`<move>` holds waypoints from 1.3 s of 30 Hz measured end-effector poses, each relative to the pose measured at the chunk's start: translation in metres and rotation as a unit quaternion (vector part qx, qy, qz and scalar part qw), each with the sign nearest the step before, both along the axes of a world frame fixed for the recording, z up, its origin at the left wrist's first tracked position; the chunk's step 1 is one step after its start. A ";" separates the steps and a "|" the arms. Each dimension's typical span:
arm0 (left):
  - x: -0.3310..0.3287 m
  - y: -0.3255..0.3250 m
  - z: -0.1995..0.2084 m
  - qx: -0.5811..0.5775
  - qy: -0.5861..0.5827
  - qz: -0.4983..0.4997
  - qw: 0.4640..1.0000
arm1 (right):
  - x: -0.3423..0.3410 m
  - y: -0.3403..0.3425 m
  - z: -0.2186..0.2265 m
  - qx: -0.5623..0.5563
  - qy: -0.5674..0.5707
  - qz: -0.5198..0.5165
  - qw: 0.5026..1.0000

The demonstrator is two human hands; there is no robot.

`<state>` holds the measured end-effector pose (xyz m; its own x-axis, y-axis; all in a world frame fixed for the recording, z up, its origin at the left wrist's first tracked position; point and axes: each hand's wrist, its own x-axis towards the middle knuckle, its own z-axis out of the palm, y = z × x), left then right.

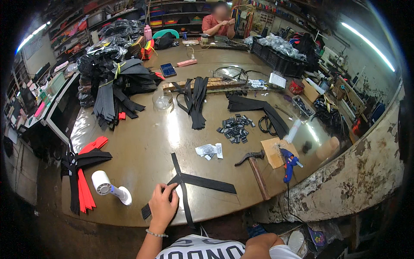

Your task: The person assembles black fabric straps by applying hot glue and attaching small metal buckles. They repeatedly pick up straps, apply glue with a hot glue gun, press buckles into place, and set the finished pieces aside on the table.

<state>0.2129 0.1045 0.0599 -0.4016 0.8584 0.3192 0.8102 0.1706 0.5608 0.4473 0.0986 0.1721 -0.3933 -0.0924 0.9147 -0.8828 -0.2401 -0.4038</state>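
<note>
My left hand (164,203) is closed with its fingertips on black webbing straps (208,183) near the front edge of the table. One wide strap runs out to the right from the fingers. A narrower strap (186,203) crosses it and hangs toward the table's front edge. Another strap end (146,211) shows left of my wrist. The fingers partly hide where the straps meet. Of my right arm only the bent part shows at the lower edge; its hand is out of view. White printed labels (209,151) lie just beyond the straps.
A hammer (258,177) and a blue glue gun (288,166) lie right. Small black buckles (236,128) are heaped mid-table. A white handheld fan (103,183) and red and black straps (86,185) sit left. Across the table sits a person (219,23) in red stripes.
</note>
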 end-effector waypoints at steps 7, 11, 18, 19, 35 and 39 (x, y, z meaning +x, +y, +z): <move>-0.001 0.002 -0.004 0.019 0.016 0.007 1.000 | -0.017 0.000 0.011 0.016 -0.004 0.004 1.000; 0.001 0.001 -0.001 -0.006 0.014 0.005 1.000 | -0.009 0.022 0.003 0.069 -0.056 -0.020 0.996; 0.000 0.003 0.000 -0.025 0.027 -0.017 0.999 | 0.107 0.106 -0.089 -0.338 -0.042 -0.892 0.297; 0.000 0.003 -0.001 -0.014 0.031 -0.018 0.999 | 0.126 0.125 -0.103 -0.303 -0.103 -0.916 0.243; 0.001 0.003 0.001 -0.036 0.057 -0.017 0.998 | 0.148 0.191 -0.128 -0.178 -0.363 -0.893 0.196; 0.001 0.002 -0.003 -0.031 0.042 -0.018 0.998 | 0.139 0.195 -0.131 -0.123 -0.355 -0.914 0.154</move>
<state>0.2139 0.1066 0.0571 -0.3441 0.8908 0.2968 0.8603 0.1724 0.4798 0.5865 0.2933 0.0408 0.4346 0.7692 0.4684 0.6784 0.0625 -0.7320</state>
